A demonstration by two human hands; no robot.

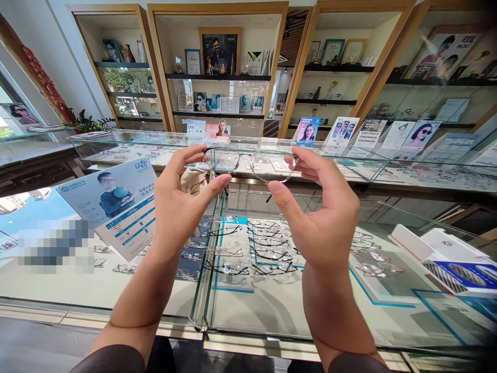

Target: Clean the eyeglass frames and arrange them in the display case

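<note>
I hold a pair of thin metal-framed eyeglasses [250,165] up in front of me, lenses facing away. My left hand [179,199] grips the left side of the frame between thumb and fingers, with a beige cloth [193,180] tucked in its palm. My right hand [320,210] holds the right side of the frame at its fingertips, the thumb stretched out beneath. Both hands hover above a glass display counter [233,311].
Rows of spectacle frames [267,254] lie inside the glass counter. A blue-and-white leaflet [116,207] rests on the glass at left, white and blue boxes [454,259] at right. Behind stand another glass case [368,171] and wooden wall shelves [217,77] with posters and cards.
</note>
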